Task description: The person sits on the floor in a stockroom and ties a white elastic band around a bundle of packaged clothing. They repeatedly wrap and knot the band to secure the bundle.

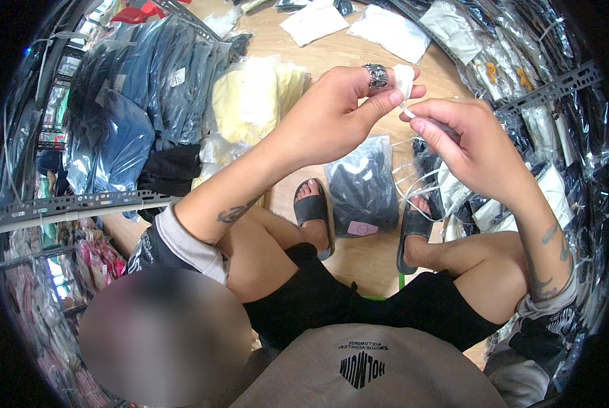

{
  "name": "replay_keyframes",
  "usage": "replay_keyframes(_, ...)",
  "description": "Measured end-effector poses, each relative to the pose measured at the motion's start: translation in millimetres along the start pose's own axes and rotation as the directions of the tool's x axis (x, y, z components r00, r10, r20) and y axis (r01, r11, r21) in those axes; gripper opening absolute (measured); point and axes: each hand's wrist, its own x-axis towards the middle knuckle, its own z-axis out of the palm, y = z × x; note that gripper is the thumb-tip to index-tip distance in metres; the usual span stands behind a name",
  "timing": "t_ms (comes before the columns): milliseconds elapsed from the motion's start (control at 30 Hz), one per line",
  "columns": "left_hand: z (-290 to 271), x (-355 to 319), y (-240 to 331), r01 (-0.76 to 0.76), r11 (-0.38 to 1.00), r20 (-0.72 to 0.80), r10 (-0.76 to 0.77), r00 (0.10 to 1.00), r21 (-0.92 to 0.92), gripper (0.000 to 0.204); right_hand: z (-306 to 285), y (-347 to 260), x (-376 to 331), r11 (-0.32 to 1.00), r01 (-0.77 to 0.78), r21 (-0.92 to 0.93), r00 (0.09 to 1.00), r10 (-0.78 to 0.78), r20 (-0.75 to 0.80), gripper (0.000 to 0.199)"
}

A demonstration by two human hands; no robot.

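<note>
A small white tag (404,79) is pinched between thumb and forefinger of the left hand (345,109), raised at about one o'clock, probably so its thin white string (413,115) can be worked. That string is gripped by the closed fingers of the right hand (468,143). Below, bagged garments (362,183) are spread over a wooden floor (352,51), and metal shelving (73,204) is seen at nine o'clock.
</note>
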Motion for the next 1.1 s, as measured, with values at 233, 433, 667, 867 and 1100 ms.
replay_keyframes(233, -1, -7, 8, 0.164, 0.977, 0.083, -0.177, 0.981, 0.135, 0.021, -8, 0, 1, 0.959, 0.206, -0.196, 0.975, -0.217, -0.04, 0.013)
replay_keyframes(433, 3, -12, 19, 0.296, 0.955, 0.556, -0.23, 0.799, -0.03, 0.02, -19, 4, 0, 0.871, 0.417, -0.261, 0.905, -0.425, 0.028, 0.018)
replay_keyframes(667, -10, -14, 20, 0.383, 0.899, 0.663, -0.156, 0.732, -0.212, 0.028, 6, 25, -2, 0.89, -0.052, 0.453, 0.994, 0.003, 0.108, 0.011)
replay_keyframes(867, -7, -16, 21, 0.399, 0.905, 0.571, -0.251, 0.782, -0.15, 0.025, 13, 34, 1, 0.872, -0.084, 0.483, 0.994, 0.039, 0.103, 0.015)
replay_keyframes(1100, -9, -17, 25, 0.315, 0.909, 0.198, -0.268, 0.943, -0.272, 0.015, 7, 43, 7, 0.809, -0.132, 0.572, 0.989, 0.146, 0.022, 0.018)
